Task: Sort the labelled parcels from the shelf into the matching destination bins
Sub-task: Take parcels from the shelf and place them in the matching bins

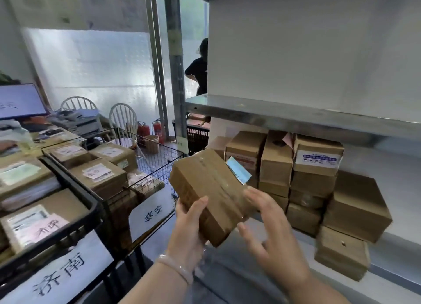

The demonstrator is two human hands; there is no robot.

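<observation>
Item: brown cardboard parcel [205, 187], held in the air in front of the metal shelf [296, 121].

Detail: The parcel is tilted, with a blue label [238, 170] seen at its far end. It is gripped at the near end by the left hand [191, 226], thumb laid across the upper face and the fingers hidden beneath. The right hand [271, 235] is placed at the near right corner, its fingers [257, 201] spread and nearly straight, not curled round the box. The parcel is held between a wire basket [159, 164] on the left and stacked boxes [315, 167] on the lower shelf level to the right. A black crate [75, 189] filled with labelled parcels is set further left.
</observation>
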